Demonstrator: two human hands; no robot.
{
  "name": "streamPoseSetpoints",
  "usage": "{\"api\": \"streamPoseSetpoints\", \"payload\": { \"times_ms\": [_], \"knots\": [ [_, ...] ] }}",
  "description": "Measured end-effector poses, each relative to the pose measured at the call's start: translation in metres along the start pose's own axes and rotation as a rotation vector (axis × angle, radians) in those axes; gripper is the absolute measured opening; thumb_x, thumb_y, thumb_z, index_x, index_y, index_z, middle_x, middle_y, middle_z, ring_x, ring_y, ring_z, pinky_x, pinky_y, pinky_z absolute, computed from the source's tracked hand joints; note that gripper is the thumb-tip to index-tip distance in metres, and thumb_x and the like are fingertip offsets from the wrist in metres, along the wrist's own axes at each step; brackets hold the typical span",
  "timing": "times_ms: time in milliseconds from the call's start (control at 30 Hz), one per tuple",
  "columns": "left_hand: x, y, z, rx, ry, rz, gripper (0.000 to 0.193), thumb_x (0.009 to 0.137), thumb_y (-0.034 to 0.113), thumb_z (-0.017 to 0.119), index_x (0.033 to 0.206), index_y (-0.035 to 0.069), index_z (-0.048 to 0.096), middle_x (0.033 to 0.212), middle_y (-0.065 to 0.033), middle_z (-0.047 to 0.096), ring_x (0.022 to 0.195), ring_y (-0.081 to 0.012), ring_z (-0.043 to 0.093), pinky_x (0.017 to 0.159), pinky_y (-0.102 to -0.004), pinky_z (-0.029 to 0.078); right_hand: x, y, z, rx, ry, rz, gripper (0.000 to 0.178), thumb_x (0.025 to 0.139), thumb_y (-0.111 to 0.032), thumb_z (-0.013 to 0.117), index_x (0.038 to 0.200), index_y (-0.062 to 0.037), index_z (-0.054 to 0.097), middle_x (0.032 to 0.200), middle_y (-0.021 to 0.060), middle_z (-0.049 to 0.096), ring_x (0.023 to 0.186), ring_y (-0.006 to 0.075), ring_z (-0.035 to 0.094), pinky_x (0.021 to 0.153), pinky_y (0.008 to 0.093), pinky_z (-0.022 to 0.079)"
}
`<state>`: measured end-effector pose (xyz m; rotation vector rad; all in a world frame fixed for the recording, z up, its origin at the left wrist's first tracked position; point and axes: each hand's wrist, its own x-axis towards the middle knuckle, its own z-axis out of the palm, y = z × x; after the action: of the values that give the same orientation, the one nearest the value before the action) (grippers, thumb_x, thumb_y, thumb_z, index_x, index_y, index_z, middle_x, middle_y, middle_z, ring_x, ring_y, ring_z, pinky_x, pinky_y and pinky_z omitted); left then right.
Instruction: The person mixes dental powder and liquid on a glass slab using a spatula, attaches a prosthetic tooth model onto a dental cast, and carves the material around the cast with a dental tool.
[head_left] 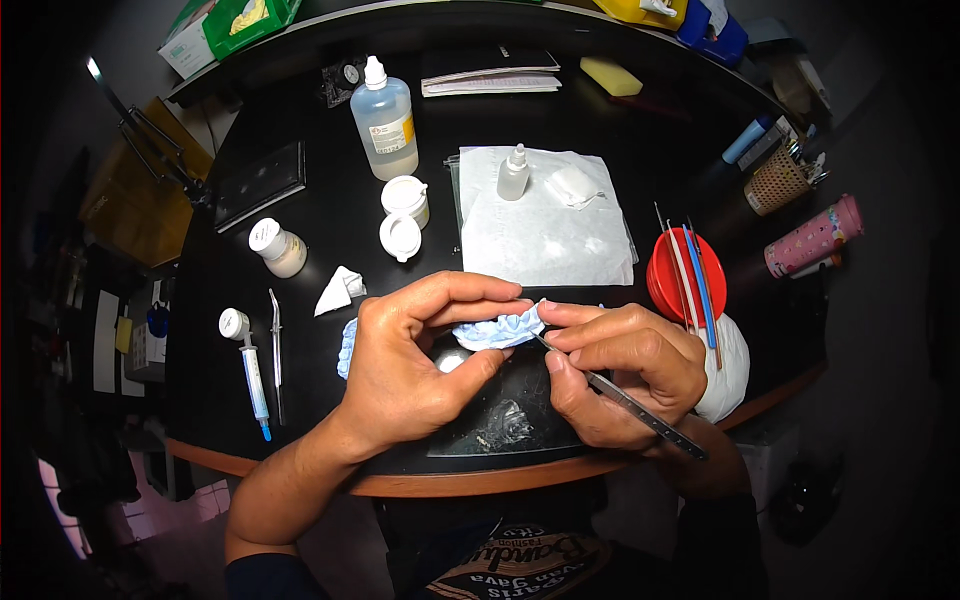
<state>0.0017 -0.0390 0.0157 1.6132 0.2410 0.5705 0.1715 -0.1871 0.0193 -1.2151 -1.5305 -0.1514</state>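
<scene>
A pale blue dental cast (495,332) with a row of teeth is held up in front of me. My left hand (405,345) curves around its left side, thumb below and fingers above. In my right hand (635,365) is a scalpel (650,415) with a flat grey metal handle marked along its length. Its tip meets the right end of the cast, where my right fingertips also rest; the blade is mostly hidden. Part of another pale blue cast (346,348) shows on the table behind my left hand.
Left stand a syringe (254,380), tweezers (276,350), a capped jar (278,248) and an open white pot (402,230). A large bottle (383,125) stands behind. White paper (545,245) carries a dropper bottle (514,175). Slim tools lie across a red dish (665,280) at right.
</scene>
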Motion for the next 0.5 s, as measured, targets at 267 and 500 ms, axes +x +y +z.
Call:
{"api": "streamPoseSetpoints", "payload": {
  "times_ms": [267, 500],
  "knots": [
    [0.0007, -0.0023, 0.0010, 0.025, 0.017, 0.035, 0.045, 0.085, -0.014, 0.076, 0.129, -0.009, 0.068, 0.122, -0.0231, 0.079, 0.120, -0.0256, 0.077, 0.107, -0.0348, 0.060, -0.0013, -0.0035, -0.0038, -0.013, -0.072, 0.043, 0.020, 0.082, 0.010, 0.083, 0.094, 0.0023, 0.068, 0.093, 0.0195, 0.078, 0.096, 0.0346, 0.083, 0.089, 0.0428, 0.071],
    [0.0002, -0.0023, 0.0008, -0.005, 0.040, 0.045, 0.042, 0.085, -0.014, 0.074, 0.127, -0.009, 0.070, 0.121, -0.0219, 0.080, 0.118, -0.0245, 0.077, 0.106, -0.0328, 0.061, 0.0009, -0.0025, -0.0039, -0.001, -0.068, 0.038, 0.022, 0.080, 0.011, 0.083, 0.093, 0.0018, 0.068, 0.091, 0.0183, 0.078, 0.093, 0.0340, 0.083, 0.087, 0.0427, 0.071]
  ]
}}
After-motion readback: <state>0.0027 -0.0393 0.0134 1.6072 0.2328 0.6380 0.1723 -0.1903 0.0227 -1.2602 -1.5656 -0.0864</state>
